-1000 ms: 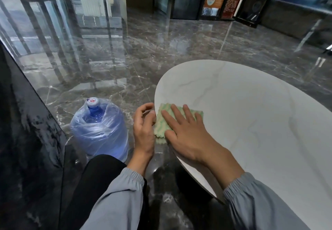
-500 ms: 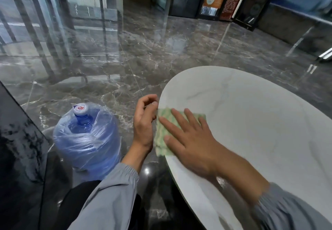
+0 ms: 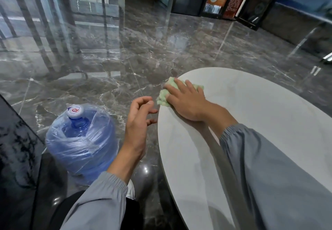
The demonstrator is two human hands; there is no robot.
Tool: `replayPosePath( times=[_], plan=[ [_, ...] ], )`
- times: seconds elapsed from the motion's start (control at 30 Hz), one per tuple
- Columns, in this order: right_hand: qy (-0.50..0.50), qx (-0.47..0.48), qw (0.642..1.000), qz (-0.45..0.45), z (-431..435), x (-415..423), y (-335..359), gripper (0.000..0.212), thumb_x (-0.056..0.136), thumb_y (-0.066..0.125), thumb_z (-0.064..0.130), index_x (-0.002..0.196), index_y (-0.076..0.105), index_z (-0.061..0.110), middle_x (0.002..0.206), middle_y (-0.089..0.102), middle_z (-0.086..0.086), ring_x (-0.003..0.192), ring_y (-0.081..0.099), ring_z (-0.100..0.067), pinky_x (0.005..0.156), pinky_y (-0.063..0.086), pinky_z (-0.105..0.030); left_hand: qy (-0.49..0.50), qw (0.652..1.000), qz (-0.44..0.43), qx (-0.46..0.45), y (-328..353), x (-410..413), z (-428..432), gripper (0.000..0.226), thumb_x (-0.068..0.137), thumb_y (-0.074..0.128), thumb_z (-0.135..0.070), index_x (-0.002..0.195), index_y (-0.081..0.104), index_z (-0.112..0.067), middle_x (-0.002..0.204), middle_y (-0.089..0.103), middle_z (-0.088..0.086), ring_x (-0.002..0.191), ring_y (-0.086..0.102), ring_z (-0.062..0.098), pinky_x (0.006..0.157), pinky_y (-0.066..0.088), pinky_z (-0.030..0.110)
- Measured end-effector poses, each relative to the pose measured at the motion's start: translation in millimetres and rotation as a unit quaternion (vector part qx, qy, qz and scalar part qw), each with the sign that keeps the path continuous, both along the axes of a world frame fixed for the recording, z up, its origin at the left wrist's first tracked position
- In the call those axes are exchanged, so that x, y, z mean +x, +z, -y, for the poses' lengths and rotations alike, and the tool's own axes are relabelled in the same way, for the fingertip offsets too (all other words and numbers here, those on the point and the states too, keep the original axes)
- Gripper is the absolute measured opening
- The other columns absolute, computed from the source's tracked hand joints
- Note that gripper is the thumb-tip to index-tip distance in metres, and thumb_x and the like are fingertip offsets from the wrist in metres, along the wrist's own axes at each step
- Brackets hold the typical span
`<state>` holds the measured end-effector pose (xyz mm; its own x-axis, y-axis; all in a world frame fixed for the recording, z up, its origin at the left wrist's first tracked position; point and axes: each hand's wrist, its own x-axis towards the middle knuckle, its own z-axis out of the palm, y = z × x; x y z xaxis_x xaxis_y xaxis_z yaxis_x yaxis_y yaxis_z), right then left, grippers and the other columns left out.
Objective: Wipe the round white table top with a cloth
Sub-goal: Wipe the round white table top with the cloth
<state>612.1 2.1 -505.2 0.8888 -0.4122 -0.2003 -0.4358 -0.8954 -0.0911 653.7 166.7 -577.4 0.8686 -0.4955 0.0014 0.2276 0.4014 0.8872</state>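
Note:
The round white table top (image 3: 260,114) fills the right half of the view. A light green cloth (image 3: 164,96) lies bunched at its far left rim, part of it hanging over the edge. My right hand (image 3: 186,102) lies flat on the cloth with fingers spread and straight, pressing it to the table. Just off the table's left edge my left hand (image 3: 138,120) hovers in the air. Its fingers are loosely curled and hold nothing.
A large blue water jug (image 3: 80,141) wrapped in clear plastic stands on the dark marble floor (image 3: 125,59) to the left of the table. A black glossy panel (image 3: 16,154) runs along the far left. Glass walls and signboards stand at the back.
My right hand has pushed the cloth farther along the table's left rim, and the cloth has bunched up. My left hand has let go of the cloth's edge and now hangs free beside the table.

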Motion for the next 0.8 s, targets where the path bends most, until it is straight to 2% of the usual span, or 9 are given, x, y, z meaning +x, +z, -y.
replayPosePath(
  times=[0.23,0.37,0.5,0.67,0.8],
  plan=[
    [0.075,0.037,0.996,-0.014,-76.9,-126.5,7.1,0.052,0.109,0.012,0.056,0.155,-0.013,0.063,0.167,-0.029,0.019,0.150,-0.038,-0.012,0.124,-0.019,-0.049,-0.027,0.998,0.060,0.017,-1.1,-15.7,-5.9,0.027,0.091,0.064,-0.031,0.115,0.068,-0.021,0.110,0.069,0.001,0.100,0.066,0.014,0.085,0.051,0.035],
    [0.056,0.043,0.997,-0.033,-93.0,-162.3,9.1,0.053,0.106,0.011,0.060,0.147,-0.019,0.070,0.159,-0.038,0.029,0.143,-0.046,-0.003,0.124,-0.021,-0.046,-0.038,0.993,0.102,0.044,-8.0,-15.2,-4.3,0.034,0.084,0.069,-0.039,0.116,0.070,-0.029,0.126,0.065,0.011,0.119,0.062,0.025,0.100,0.049,0.040],
    [0.030,0.038,0.999,-0.001,-68.5,-123.0,5.5,0.053,0.106,0.014,0.060,0.152,-0.011,0.067,0.167,-0.027,0.023,0.151,-0.036,-0.008,0.125,-0.018,-0.047,-0.039,0.993,0.101,0.039,-6.6,-10.4,-2.1,0.037,0.084,0.069,-0.038,0.118,0.069,-0.025,0.129,0.064,0.014,0.122,0.061,0.027,0.103,0.050,0.044],
    [-0.026,0.005,1.000,0.012,-2.6,-26.7,-4.8,0.055,0.106,0.018,0.056,0.159,0.002,0.057,0.174,-0.010,0.008,0.159,-0.013,-0.026,0.123,-0.007,-0.059,-0.045,0.993,0.097,0.045,-6.5,-9.4,5.0,0.030,0.085,0.068,-0.031,0.114,0.071,-0.028,0.131,0.060,0.016,0.114,0.060,0.019,0.095,0.045,0.033],
    [-0.057,0.017,0.998,-0.007,22.2,15.8,-2.7,0.057,0.106,0.017,0.055,0.161,0.002,0.053,0.174,-0.013,0.006,0.159,-0.015,-0.029,0.122,-0.009,-0.061,-0.042,0.992,0.107,0.052,-6.3,-9.4,9.2,0.031,0.081,0.069,-0.035,0.113,0.071,-0.031,0.133,0.058,0.015,0.118,0.059,0.023,0.093,0.047,0.031]
  ],
)
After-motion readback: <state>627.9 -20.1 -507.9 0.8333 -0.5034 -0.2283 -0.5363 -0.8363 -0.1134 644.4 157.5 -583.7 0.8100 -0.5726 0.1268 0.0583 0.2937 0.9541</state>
